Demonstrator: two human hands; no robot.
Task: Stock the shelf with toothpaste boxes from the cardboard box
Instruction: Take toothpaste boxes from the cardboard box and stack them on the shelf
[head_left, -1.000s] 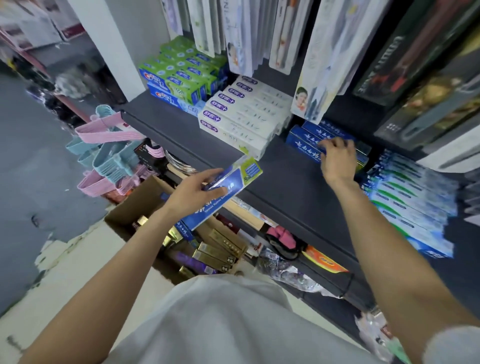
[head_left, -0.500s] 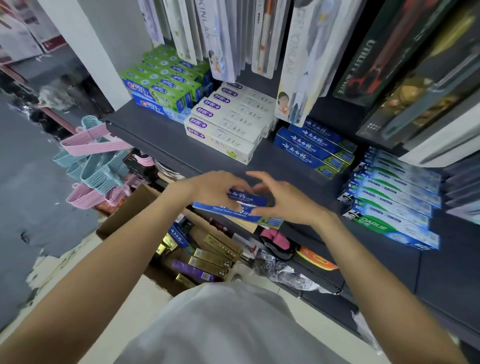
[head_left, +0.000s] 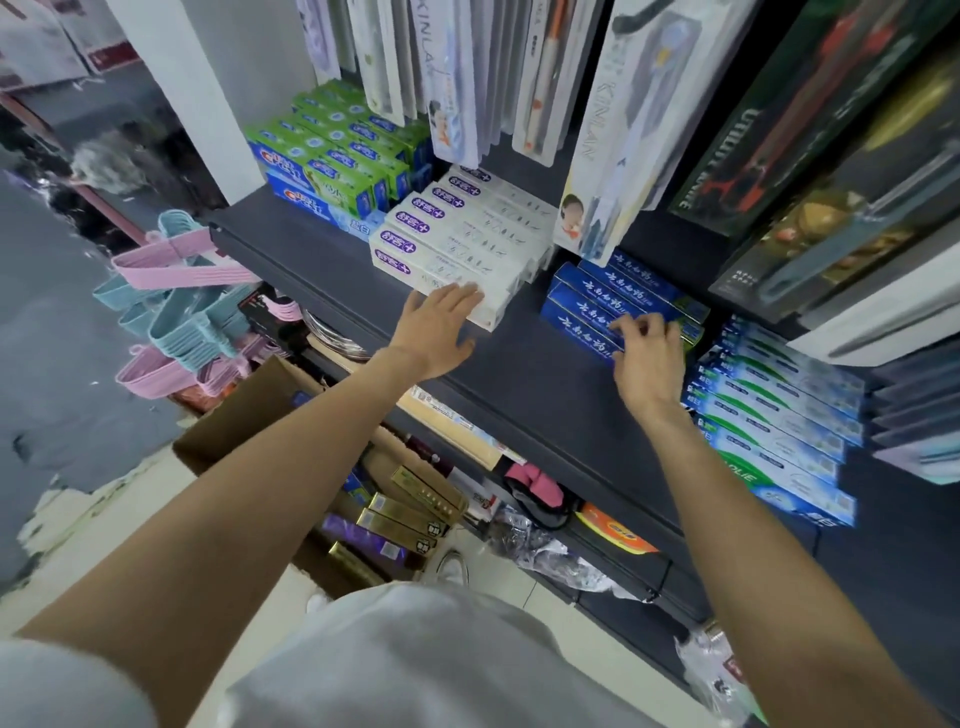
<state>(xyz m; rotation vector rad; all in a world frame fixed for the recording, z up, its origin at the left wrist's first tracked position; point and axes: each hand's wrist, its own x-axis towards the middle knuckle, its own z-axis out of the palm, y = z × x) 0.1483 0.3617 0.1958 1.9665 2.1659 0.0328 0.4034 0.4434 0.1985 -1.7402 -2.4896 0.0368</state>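
The right hand's fingers are curled, their tips pinching the near edge of the front blue box, which lies flat on the shelf with its long axis running left to right and slightly back, in line with the other blue boxes stacked behind it. The box sits just ahead of the fingers, so the coming move looks like a short push back to square it against its row. The left hand is spread, fingers straight, the tips touching the front white box to the left of the blue stack; it holds nothing. The right hand is the one on the task's box; the left is nearer the carton.

Left of the blue stack stand the white boxes, and beyond them green boxes. Right of the blue stack lies a row of blue-and-green boxes. Toothbrush packs hang above the stack.

Below and left of the blue stack, on the floor, the carton stands open. In it lie gold boxes, a purple box and part of a blue one; the left forearm hides the rest. Judging from that, more stocking remains.
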